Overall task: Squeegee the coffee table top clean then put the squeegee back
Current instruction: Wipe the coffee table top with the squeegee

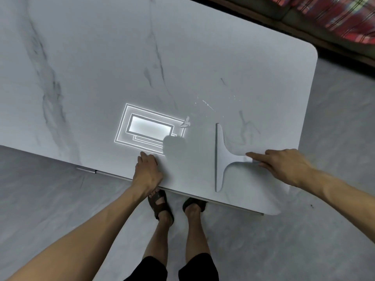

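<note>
Squeegee (223, 157) on bench (101, 57), blade 12–6, handle toward 3, meeting my right hand (284, 165): index straight on tip, pinch cannot tell. Left hand (149, 171) farther, relaxed.

Black shorts (154, 269), dark strapped sandals (160, 204)
</note>
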Tool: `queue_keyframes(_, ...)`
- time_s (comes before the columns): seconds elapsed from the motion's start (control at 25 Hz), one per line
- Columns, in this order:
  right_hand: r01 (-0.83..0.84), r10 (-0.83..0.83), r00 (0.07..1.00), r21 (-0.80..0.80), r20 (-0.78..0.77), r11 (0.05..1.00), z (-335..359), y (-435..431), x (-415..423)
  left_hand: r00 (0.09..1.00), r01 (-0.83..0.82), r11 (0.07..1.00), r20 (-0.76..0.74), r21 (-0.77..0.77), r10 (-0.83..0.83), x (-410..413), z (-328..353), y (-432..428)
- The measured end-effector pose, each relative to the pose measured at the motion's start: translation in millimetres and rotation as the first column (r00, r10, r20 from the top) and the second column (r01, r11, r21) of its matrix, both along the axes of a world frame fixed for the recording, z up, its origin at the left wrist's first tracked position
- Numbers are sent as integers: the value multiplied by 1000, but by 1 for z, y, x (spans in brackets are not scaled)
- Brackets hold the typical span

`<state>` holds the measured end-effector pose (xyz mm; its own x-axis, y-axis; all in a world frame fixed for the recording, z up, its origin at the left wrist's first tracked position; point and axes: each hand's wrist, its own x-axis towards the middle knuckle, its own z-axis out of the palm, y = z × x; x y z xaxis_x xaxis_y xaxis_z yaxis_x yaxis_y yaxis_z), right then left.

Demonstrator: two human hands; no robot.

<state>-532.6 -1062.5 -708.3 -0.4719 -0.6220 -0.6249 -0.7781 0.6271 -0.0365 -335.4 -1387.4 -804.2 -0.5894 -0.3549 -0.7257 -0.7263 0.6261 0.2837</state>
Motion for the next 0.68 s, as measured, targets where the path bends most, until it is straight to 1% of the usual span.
queue_keyframes(0.08,-19,20,999,25,-31,1000,14,8,-6,998,-45,999,-47,-11,44,-2,7,3)
queue_keyframes(0.2,-100,95,993,-69,-71,993,23,-7,0,975,-205,978,-103,-49,199,1,16,-6)
queue_keyframes(0.24,-144,138,989,-118,-53,983,18,-21,5,960,-266,962,-111,-65,258,3,18,-11)
queue_keyframes(0.28,-197,199,980,-144,2,970,12,-40,13,940,-329,941,-125,-81,318,6,19,-18)
queue_keyframes(0.32,-279,292,955,-163,57,946,1,-62,23,913,-397,913,-143,-98,382,9,20,-26)
queue_keyframes(0.4,-444,484,870,-281,93,851,-29,-115,50,843,-529,840,-192,-123,503,19,21,-44)
queue_keyframes(0.48,-528,604,789,-377,114,761,-51,-165,75,772,-624,774,-234,-102,591,31,21,-61)
queue_keyframes(0.56,-566,646,754,-383,117,730,-62,-207,90,723,-676,732,-262,-81,639,43,20,-76)
queue_keyframes(0.68,-601,647,760,-310,63,737,-64,-248,84,685,-717,690,-279,-98,673,52,19,-91)
